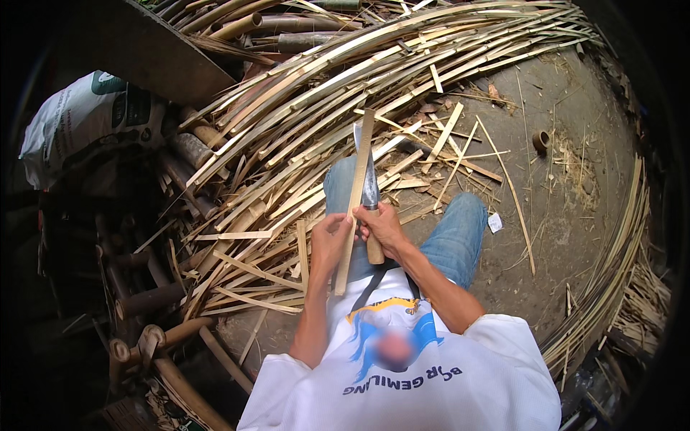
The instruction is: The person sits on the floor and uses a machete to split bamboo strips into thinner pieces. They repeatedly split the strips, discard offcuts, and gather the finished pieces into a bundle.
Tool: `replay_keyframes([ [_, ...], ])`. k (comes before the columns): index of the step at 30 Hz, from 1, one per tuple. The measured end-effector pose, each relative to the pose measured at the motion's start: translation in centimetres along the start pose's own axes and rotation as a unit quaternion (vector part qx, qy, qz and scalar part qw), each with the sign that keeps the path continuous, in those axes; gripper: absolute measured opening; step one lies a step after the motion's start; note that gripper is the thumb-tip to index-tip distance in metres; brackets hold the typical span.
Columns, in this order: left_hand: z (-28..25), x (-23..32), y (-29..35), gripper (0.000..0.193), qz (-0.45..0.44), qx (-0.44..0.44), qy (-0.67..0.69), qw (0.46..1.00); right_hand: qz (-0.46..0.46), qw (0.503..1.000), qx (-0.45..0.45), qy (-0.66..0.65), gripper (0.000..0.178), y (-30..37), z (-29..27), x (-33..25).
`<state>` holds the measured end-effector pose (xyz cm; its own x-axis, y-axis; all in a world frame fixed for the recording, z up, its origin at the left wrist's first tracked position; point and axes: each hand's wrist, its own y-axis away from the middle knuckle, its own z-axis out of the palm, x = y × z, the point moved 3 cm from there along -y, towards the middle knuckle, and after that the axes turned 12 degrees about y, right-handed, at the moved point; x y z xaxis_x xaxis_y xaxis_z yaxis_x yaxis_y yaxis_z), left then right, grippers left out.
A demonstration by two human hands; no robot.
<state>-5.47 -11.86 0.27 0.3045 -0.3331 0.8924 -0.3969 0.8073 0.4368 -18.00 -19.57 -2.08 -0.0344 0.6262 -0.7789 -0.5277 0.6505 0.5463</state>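
Observation:
My left hand is closed on a flat, pale bamboo strip, which stands lengthwise in front of me, its lower end over my lap. In my right hand is a knife with a long metal blade and a light wooden handle. The blade points away from me, just right of the strip and partly behind it. The fingertips of both hands meet near the strip's middle, and the strip hides part of them.
A large pile of split bamboo strips curves from the left to the far side. Cut offcuts lie on the concrete floor. Long thin strips run along the right. A white sack and a bamboo frame are at left.

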Motion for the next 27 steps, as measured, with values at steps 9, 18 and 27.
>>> replay_keyframes([
  [9,-2.4,0.1,-0.8,0.02,0.04,0.085,-0.164,0.982,-0.037,0.996,0.028,0.081,0.024,3.0,-3.1,-0.8],
  [18,-3.6,-0.1,0.8,0.029,0.096,0.064,-0.219,0.969,-0.111,0.981,0.149,0.063,0.042,3.8,-4.6,-3.2],
  [27,-6.4,-0.6,4.8,0.035,0.131,0.053,-0.152,0.978,-0.024,0.986,0.163,-0.023,0.042,-1.7,-6.0,-1.6],
])
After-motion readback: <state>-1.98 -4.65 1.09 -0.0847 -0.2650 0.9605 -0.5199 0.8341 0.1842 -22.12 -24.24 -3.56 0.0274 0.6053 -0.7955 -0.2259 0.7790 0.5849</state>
